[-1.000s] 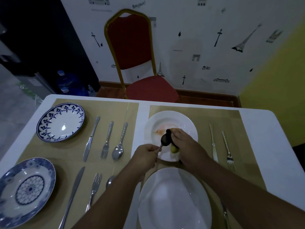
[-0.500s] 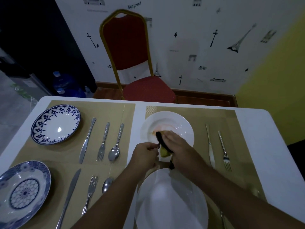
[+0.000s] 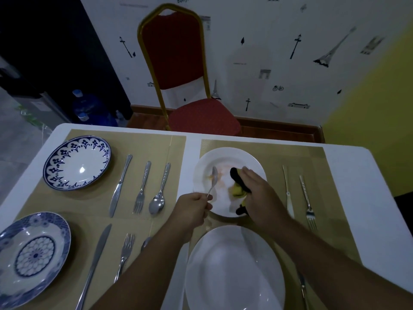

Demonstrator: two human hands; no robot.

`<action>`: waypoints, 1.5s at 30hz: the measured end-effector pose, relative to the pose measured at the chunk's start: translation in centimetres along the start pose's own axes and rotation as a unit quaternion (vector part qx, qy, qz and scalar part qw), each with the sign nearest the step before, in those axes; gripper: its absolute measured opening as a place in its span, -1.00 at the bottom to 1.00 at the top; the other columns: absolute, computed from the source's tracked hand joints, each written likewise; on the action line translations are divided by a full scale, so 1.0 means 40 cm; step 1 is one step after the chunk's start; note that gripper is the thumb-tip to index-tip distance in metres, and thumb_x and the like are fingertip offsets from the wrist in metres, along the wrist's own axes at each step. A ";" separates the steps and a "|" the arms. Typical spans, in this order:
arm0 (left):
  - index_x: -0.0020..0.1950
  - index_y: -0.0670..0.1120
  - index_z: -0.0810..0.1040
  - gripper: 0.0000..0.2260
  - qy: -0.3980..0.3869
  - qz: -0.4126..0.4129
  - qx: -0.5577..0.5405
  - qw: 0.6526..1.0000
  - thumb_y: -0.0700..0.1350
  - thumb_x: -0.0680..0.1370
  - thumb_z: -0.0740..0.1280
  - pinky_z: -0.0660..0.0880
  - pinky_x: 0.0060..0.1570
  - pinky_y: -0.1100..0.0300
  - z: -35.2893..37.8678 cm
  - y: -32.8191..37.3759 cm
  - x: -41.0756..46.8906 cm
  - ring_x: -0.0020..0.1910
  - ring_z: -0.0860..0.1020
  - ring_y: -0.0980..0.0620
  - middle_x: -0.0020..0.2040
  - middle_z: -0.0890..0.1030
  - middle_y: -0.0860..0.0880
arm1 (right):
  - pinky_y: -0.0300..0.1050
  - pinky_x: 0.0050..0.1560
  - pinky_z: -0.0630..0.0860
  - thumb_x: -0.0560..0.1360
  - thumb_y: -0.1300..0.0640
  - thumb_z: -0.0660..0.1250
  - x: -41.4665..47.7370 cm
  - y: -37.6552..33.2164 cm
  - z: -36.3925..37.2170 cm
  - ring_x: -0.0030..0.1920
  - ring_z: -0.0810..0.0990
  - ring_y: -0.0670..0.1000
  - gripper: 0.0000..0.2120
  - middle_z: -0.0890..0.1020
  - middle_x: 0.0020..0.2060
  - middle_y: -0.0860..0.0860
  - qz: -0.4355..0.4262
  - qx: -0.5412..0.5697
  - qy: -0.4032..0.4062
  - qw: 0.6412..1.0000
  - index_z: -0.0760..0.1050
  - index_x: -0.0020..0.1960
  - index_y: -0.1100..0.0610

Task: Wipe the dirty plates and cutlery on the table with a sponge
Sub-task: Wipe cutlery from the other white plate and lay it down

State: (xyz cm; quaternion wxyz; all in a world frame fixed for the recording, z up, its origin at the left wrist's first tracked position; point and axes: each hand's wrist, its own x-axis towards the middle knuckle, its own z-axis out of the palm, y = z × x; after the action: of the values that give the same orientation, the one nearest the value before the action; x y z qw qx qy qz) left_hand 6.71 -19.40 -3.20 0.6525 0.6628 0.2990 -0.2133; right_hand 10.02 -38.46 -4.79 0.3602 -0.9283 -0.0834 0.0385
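A white plate [image 3: 232, 156] smeared with orange stains lies on the far right placemat. My left hand [image 3: 192, 208] grips the handle of a spoon [image 3: 214, 179] whose bowl points away over the stained plate. My right hand [image 3: 259, 195] is shut on a yellow sponge with a dark scrubbing side [image 3: 238, 184], resting on the plate's right half, apart from the spoon. A second white plate [image 3: 234, 271] sits nearest me, between my forearms.
Two blue-patterned plates [image 3: 77, 162] [image 3: 31, 258] sit on the left placemat, each with a knife [image 3: 119, 186], fork [image 3: 142, 189] and spoon [image 3: 159, 193] beside it. A knife [image 3: 287, 189] and fork [image 3: 307, 200] lie right of the stained plate. A red chair [image 3: 178, 63] stands beyond the table.
The sponge was wrapped around the spoon's bowl; my right hand has since pulled it off to the right, and the spoon now stands free over the plate.
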 end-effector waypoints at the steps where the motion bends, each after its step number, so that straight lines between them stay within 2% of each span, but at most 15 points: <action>1: 0.03 -0.20 0.67 -0.82 0.002 0.002 0.001 1.000 -0.22 0.64 0.27 0.40 -0.44 0.24 0.002 0.002 0.002 -0.35 0.48 -0.02 -0.22 0.63 -0.13 | -0.21 0.45 0.03 0.45 0.45 0.08 -0.007 -0.016 0.003 0.48 0.09 -0.10 -0.34 0.21 0.47 -0.06 -0.040 -0.008 -0.008 0.999 0.16 0.49 0.05; 6: -0.02 -0.18 0.70 -0.86 0.005 0.047 0.090 0.995 -0.22 0.61 0.34 0.44 -0.48 0.27 0.015 0.019 0.000 -0.43 0.52 0.06 -0.28 0.64 -0.11 | 0.03 0.42 0.15 0.38 0.38 0.22 -0.038 -0.052 0.034 0.42 0.26 0.09 -0.42 0.39 0.38 0.11 -0.203 -0.100 -0.058 0.972 0.33 0.40 0.20; 10: -0.04 -0.16 0.72 -0.88 0.022 0.090 0.163 0.982 -0.20 0.59 0.37 0.44 -0.34 0.24 0.021 0.006 0.006 -0.42 0.51 0.10 -0.28 0.65 -0.08 | 0.20 0.36 0.29 0.31 0.39 0.30 -0.012 -0.033 0.034 0.40 0.30 0.21 -0.39 0.41 0.37 0.15 -0.188 -0.173 -0.088 0.963 0.38 0.36 0.25; 15: -0.03 -0.18 0.71 -0.89 0.018 0.012 0.068 0.997 -0.18 0.58 0.39 0.50 -0.37 0.22 0.038 -0.001 -0.005 -0.39 0.57 0.00 -0.27 0.65 -0.13 | -0.12 0.44 0.04 0.31 0.41 0.35 0.010 -0.009 -0.006 0.45 0.20 0.11 -0.29 0.32 0.42 0.08 -0.109 -0.175 -0.050 0.977 0.27 0.43 0.20; 19: 0.05 -0.16 0.71 -0.84 -0.004 -0.048 0.011 0.999 -0.14 0.51 0.48 0.60 -0.31 0.23 0.048 -0.002 -0.011 -0.21 0.69 -0.07 -0.14 0.72 -0.14 | -0.06 0.37 0.30 0.25 0.50 0.20 -0.008 0.037 -0.037 0.33 0.34 0.05 -0.24 0.42 0.32 0.05 -0.011 -0.041 -0.020 0.999 0.29 0.42 0.16; 22: 0.05 -0.14 0.72 -0.86 -0.008 -0.030 0.018 0.999 -0.14 0.53 0.46 0.46 -0.52 0.37 0.063 0.007 -0.022 -0.27 0.61 0.01 -0.16 0.68 -0.07 | -0.50 0.25 0.20 0.33 0.54 0.12 -0.042 0.042 -0.054 0.29 0.36 -0.06 -0.30 0.42 0.31 0.01 0.036 0.019 0.000 0.999 0.31 0.42 0.13; 24: 0.05 -0.11 0.72 -0.86 -0.014 -0.014 0.042 0.999 -0.09 0.55 0.43 0.39 -0.55 0.38 0.077 0.018 -0.030 -0.34 0.53 0.05 -0.25 0.62 -0.02 | -0.59 0.08 0.25 0.41 0.53 0.08 -0.064 0.046 -0.062 0.25 0.38 -0.08 -0.35 0.42 0.28 -0.03 0.063 0.055 0.007 0.996 0.32 0.42 0.08; 26: 0.06 -0.11 0.71 -0.85 -0.030 0.004 0.059 0.998 -0.07 0.58 0.40 0.40 -0.54 0.35 0.096 0.028 -0.036 -0.41 0.51 0.05 -0.33 0.60 -0.03 | -0.57 -0.08 0.38 0.48 0.49 0.06 -0.081 0.055 -0.072 0.19 0.42 -0.07 -0.39 0.43 0.25 -0.07 0.095 0.100 0.008 0.990 0.33 0.41 0.03; 28: 0.08 -0.12 0.68 -0.83 -0.053 0.026 0.064 0.996 -0.08 0.62 0.34 0.47 -0.50 0.32 0.121 0.046 -0.048 -0.33 0.60 0.00 -0.24 0.68 -0.09 | -0.41 0.07 0.45 0.49 0.47 0.07 -0.095 0.069 -0.080 0.22 0.43 -0.07 -0.39 0.42 0.29 -0.10 0.105 0.092 0.018 0.990 0.31 0.42 -0.01; 30: 0.10 -0.10 0.67 -0.79 -0.080 0.025 0.048 0.995 -0.03 0.65 0.29 0.62 -0.30 0.18 0.151 0.066 -0.059 -0.13 0.69 -0.11 -0.11 0.74 -0.07 | -0.23 0.23 0.42 0.48 0.48 0.08 -0.108 0.082 -0.094 0.28 0.41 -0.06 -0.38 0.41 0.33 -0.10 0.102 0.093 0.029 0.990 0.29 0.43 -0.01; 34: 0.12 -0.05 0.67 -0.64 -0.136 -0.030 -0.030 0.990 0.18 0.63 0.24 0.58 0.07 0.02 0.213 0.092 -0.068 0.06 0.69 -0.12 0.02 0.74 -0.03 | -0.29 0.04 0.49 0.53 0.42 0.13 -0.138 0.098 -0.150 0.18 0.42 -0.10 -0.46 0.41 0.21 -0.19 0.122 0.138 0.036 0.982 0.31 0.41 -0.01; 37: 0.16 -0.09 0.62 -0.76 -0.151 -0.018 -0.036 0.988 0.02 0.58 0.40 0.61 0.00 -0.05 0.275 0.095 -0.073 0.05 0.70 -0.10 0.06 0.73 -0.10 | -0.41 -0.15 0.53 0.49 0.48 0.12 -0.158 0.133 -0.193 0.19 0.42 -0.09 -0.38 0.40 0.27 -0.16 0.126 0.162 0.048 0.977 0.30 0.42 -0.04; 40: 0.15 -0.19 0.53 -0.82 -0.151 -0.010 -0.066 0.986 -0.28 0.56 0.39 0.60 -0.16 0.03 0.350 0.082 -0.072 -0.11 0.69 -0.11 -0.03 0.68 -0.22 | -0.60 -0.28 0.38 0.47 0.51 0.10 -0.176 0.182 -0.232 0.14 0.42 -0.08 -0.39 0.41 0.24 -0.10 0.122 0.166 0.052 0.977 0.31 0.41 0.05; 42: 0.09 -0.17 0.50 -0.84 -0.137 0.002 -0.038 0.990 -0.31 0.55 0.38 0.51 -0.31 0.11 0.403 0.064 -0.063 -0.21 0.62 -0.10 -0.16 0.65 -0.19 | -0.57 -0.26 0.42 0.45 0.52 0.12 -0.191 0.216 -0.261 0.13 0.43 -0.07 -0.38 0.43 0.21 -0.08 0.125 0.170 0.052 0.976 0.33 0.40 0.04; 45: 0.13 -0.18 0.49 -0.81 -0.100 0.018 -0.002 0.995 -0.25 0.53 0.39 0.49 -0.27 0.08 0.492 0.038 -0.061 -0.23 0.63 -0.09 -0.11 0.67 -0.15 | -0.65 -0.05 0.32 0.42 0.52 0.17 -0.209 0.282 -0.296 0.23 0.37 -0.11 -0.34 0.40 0.27 -0.12 0.122 0.118 0.047 0.984 0.30 0.42 0.06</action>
State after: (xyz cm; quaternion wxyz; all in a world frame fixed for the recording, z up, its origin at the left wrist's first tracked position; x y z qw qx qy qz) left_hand 8.07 -39.19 -1.56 0.6844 0.6417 0.2211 -0.2661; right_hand 4.80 -56.02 -3.57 0.4629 -0.8835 0.0525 0.0483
